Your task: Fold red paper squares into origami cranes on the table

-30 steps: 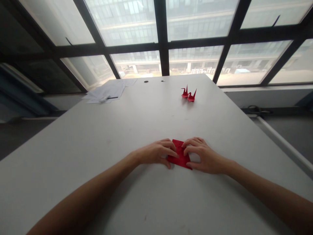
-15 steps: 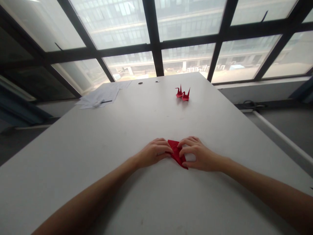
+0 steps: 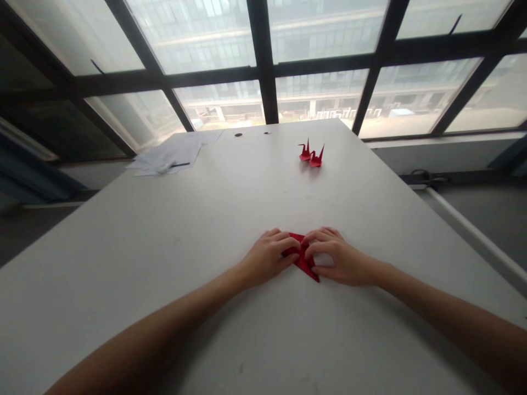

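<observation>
A folded piece of red paper (image 3: 305, 263) lies on the white table (image 3: 206, 230) in front of me, narrowed to a point toward me. My left hand (image 3: 267, 255) rests on its left side with the fingers curled down onto it. My right hand (image 3: 335, 258) presses on its right side, fingertips bent and meeting the left hand's over the paper. Much of the paper is hidden under the fingers. Two finished red paper cranes (image 3: 311, 155) stand side by side farther back on the table.
A loose pile of white sheets (image 3: 173, 153) with a dark pen lies at the far left corner. Two small round holes (image 3: 251, 134) mark the table's back edge. Large dark-framed windows (image 3: 263, 71) rise behind. The table's right edge drops to a grey floor.
The red paper went from a wider flat square shape to a narrower pointed one. Both hands have closed in together over its middle.
</observation>
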`<state>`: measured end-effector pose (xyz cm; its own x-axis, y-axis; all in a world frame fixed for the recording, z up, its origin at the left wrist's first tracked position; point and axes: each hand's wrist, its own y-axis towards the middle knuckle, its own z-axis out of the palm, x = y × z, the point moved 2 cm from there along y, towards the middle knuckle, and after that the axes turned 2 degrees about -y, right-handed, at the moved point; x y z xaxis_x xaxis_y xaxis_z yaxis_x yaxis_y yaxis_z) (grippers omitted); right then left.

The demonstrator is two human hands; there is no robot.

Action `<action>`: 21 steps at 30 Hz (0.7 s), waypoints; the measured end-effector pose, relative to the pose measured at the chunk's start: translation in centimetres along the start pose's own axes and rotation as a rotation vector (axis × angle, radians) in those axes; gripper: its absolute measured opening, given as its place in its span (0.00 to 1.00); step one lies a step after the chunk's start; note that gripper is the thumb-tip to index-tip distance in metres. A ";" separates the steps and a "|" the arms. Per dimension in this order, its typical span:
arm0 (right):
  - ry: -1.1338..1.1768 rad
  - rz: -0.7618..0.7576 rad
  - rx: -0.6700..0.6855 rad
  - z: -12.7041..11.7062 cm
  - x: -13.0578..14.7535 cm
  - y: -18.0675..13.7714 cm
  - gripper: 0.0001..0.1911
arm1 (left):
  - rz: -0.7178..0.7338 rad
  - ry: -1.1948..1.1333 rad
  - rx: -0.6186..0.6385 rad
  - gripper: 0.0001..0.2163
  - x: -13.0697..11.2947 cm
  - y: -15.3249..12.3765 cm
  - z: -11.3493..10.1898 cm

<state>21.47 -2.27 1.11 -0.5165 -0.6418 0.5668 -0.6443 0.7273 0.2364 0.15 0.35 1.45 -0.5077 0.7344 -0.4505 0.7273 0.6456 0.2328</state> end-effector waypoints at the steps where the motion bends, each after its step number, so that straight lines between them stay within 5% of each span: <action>1: 0.009 0.016 0.004 0.0 0.1 0.0 0.12 | 0.003 0.014 -0.001 0.04 0.0 0.0 0.1; 7: 0.055 0.161 -0.001 -0.5 0.8 -0.5 0.15 | 0.000 0.076 -0.014 0.04 0.1 0.1 0.6; 12: 0.031 0.194 -0.006 -0.6 1.2 -0.3 0.07 | 0.005 0.063 -0.021 0.05 0.1 0.2 0.6; 21: -0.052 0.204 -0.029 0.0 1.3 -0.2 0.13 | 0.000 0.063 -0.039 0.05 0.1 0.3 0.7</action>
<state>20.93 -3.21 1.75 -0.6636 -0.4918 0.5637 -0.5071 0.8497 0.1445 0.61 0.45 0.86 -0.5366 0.7452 -0.3959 0.7094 0.6524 0.2667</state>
